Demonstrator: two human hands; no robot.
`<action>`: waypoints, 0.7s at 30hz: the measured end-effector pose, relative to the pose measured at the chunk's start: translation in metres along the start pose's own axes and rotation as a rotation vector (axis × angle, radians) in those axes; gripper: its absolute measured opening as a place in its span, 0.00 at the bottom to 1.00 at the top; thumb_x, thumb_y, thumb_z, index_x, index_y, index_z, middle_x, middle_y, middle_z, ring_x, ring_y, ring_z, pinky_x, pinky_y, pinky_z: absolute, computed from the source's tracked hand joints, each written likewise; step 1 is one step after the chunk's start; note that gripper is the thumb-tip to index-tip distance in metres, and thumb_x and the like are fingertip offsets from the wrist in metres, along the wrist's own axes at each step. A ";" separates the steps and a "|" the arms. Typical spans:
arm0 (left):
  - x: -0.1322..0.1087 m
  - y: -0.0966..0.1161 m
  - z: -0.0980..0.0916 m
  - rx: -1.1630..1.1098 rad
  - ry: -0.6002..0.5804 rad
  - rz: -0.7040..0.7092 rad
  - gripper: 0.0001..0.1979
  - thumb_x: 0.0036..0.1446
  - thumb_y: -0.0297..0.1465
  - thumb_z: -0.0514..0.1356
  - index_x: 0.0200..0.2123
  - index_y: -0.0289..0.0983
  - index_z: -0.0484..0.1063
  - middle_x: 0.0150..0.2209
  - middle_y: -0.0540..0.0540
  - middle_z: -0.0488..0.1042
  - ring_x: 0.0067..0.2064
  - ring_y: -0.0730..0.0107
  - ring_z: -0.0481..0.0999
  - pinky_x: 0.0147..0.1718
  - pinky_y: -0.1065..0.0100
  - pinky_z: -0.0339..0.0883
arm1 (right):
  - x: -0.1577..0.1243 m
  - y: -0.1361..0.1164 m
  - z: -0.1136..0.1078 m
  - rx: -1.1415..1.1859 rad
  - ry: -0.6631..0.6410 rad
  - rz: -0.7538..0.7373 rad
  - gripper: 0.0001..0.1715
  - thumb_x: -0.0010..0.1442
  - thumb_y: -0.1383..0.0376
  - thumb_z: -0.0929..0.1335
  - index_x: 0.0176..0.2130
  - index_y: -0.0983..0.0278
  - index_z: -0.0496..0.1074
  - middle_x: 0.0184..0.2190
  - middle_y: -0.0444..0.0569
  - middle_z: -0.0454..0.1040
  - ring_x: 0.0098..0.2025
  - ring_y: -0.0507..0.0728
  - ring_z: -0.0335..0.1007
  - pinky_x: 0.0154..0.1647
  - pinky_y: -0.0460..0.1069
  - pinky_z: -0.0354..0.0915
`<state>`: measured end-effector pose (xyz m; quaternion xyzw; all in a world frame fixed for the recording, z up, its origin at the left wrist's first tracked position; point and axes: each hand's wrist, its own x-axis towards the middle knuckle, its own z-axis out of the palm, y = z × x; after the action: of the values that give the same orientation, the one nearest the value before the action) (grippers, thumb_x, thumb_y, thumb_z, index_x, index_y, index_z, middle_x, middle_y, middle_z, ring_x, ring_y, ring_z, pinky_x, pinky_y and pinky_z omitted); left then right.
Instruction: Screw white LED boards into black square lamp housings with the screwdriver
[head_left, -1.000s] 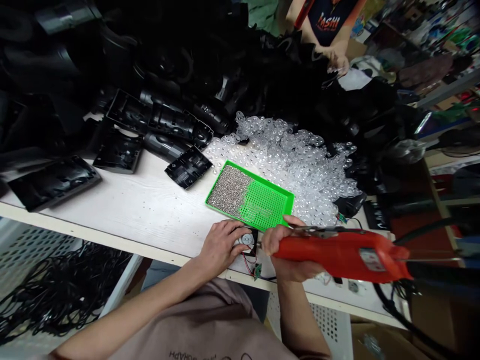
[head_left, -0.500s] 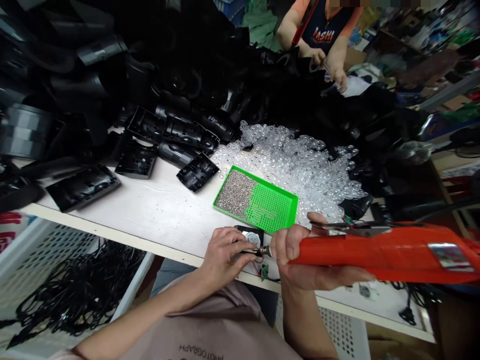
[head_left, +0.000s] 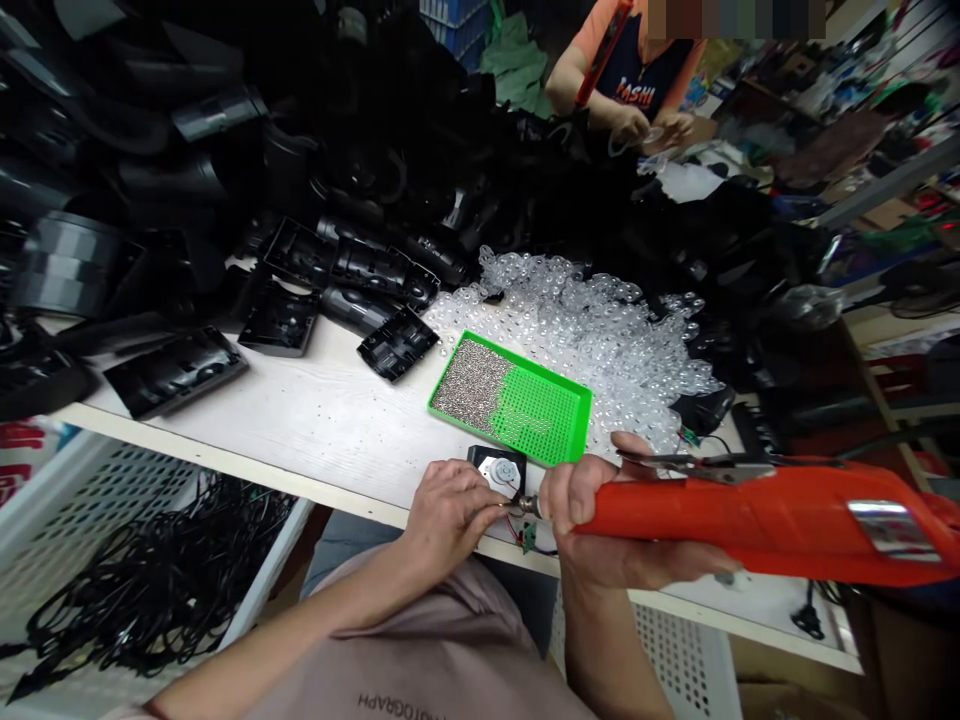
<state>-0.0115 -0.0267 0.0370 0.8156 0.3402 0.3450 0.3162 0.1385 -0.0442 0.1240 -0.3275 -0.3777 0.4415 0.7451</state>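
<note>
My right hand [head_left: 600, 525] is wrapped round the front of a long red electric screwdriver [head_left: 765, 520], whose tip points left at the table's front edge. My left hand [head_left: 446, 515] sits just left of that tip, fingers pinched together on something too small to make out. Right behind the fingers lies a small black part with a round silver motor [head_left: 501, 468] and thin red wires. A green tray [head_left: 559, 445], its left half covered with tiny silver screws, lies just beyond the motor.
A heap of clear plastic pieces [head_left: 592, 320] spreads behind the tray. Black plastic housings [head_left: 345, 260] pile up across the back and left of the white table [head_left: 300, 420]. Black cables [head_left: 142, 580] fill a white crate below. Another person [head_left: 637, 90] works at the far side.
My left hand has slid off the motor part toward me, uncovering it, and now pinches at the screwdriver's tip. The view has shifted slightly.
</note>
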 end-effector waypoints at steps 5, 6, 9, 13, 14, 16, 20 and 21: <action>0.002 0.005 -0.001 0.007 0.001 -0.021 0.09 0.63 0.36 0.58 0.35 0.42 0.78 0.31 0.49 0.77 0.40 0.64 0.72 0.41 0.60 0.61 | -0.001 0.000 0.002 0.025 -0.007 0.026 0.39 0.50 0.33 0.63 0.49 0.55 0.71 0.17 0.39 0.63 0.14 0.50 0.56 0.14 0.46 0.56; 0.001 0.006 -0.001 0.012 0.002 -0.021 0.09 0.63 0.35 0.58 0.35 0.42 0.78 0.31 0.49 0.77 0.40 0.64 0.72 0.41 0.60 0.61 | -0.002 0.000 0.003 0.025 -0.013 0.027 0.39 0.50 0.33 0.63 0.49 0.55 0.71 0.17 0.39 0.63 0.14 0.50 0.56 0.14 0.46 0.56; 0.001 0.006 -0.001 0.057 0.011 0.009 0.09 0.63 0.35 0.58 0.34 0.42 0.77 0.30 0.49 0.76 0.39 0.64 0.72 0.40 0.60 0.60 | -0.004 0.001 0.004 0.005 -0.032 0.030 0.39 0.50 0.33 0.62 0.50 0.54 0.71 0.17 0.38 0.63 0.14 0.50 0.55 0.14 0.46 0.56; 0.001 0.003 -0.003 0.139 -0.002 0.035 0.11 0.61 0.38 0.60 0.45 0.42 0.75 0.36 0.47 0.76 0.44 0.61 0.72 0.43 0.59 0.60 | -0.004 -0.003 0.001 -0.056 -0.018 0.012 0.40 0.51 0.32 0.61 0.49 0.56 0.70 0.16 0.38 0.63 0.14 0.50 0.56 0.16 0.46 0.56; 0.001 0.001 -0.004 0.157 -0.020 0.017 0.16 0.60 0.39 0.60 0.50 0.42 0.72 0.41 0.45 0.76 0.47 0.59 0.71 0.45 0.58 0.61 | -0.003 -0.004 -0.001 -0.078 -0.005 -0.007 0.40 0.51 0.32 0.61 0.49 0.56 0.70 0.16 0.38 0.63 0.14 0.50 0.56 0.16 0.47 0.57; 0.002 -0.003 -0.003 0.188 -0.045 -0.039 0.25 0.59 0.41 0.61 0.57 0.40 0.65 0.50 0.40 0.72 0.53 0.54 0.68 0.49 0.55 0.60 | 0.001 -0.005 -0.006 -0.122 0.026 -0.047 0.40 0.50 0.32 0.62 0.49 0.56 0.70 0.17 0.38 0.63 0.14 0.50 0.55 0.17 0.47 0.57; 0.004 -0.016 0.007 0.181 -0.035 -0.129 0.24 0.61 0.39 0.59 0.57 0.39 0.61 0.55 0.38 0.67 0.57 0.53 0.65 0.52 0.53 0.60 | 0.008 0.008 -0.021 -0.173 0.069 -0.057 0.40 0.46 0.32 0.65 0.48 0.55 0.69 0.16 0.37 0.62 0.13 0.51 0.53 0.16 0.48 0.57; 0.005 -0.018 0.010 0.172 -0.038 -0.140 0.23 0.61 0.39 0.58 0.58 0.39 0.61 0.56 0.38 0.67 0.56 0.53 0.66 0.52 0.53 0.60 | 0.009 0.014 -0.024 -0.175 0.075 -0.049 0.40 0.46 0.32 0.65 0.47 0.56 0.69 0.16 0.37 0.62 0.13 0.51 0.53 0.16 0.48 0.57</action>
<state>-0.0077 -0.0153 0.0196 0.8204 0.4187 0.2760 0.2747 0.1561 -0.0342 0.1024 -0.3982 -0.3946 0.3761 0.7377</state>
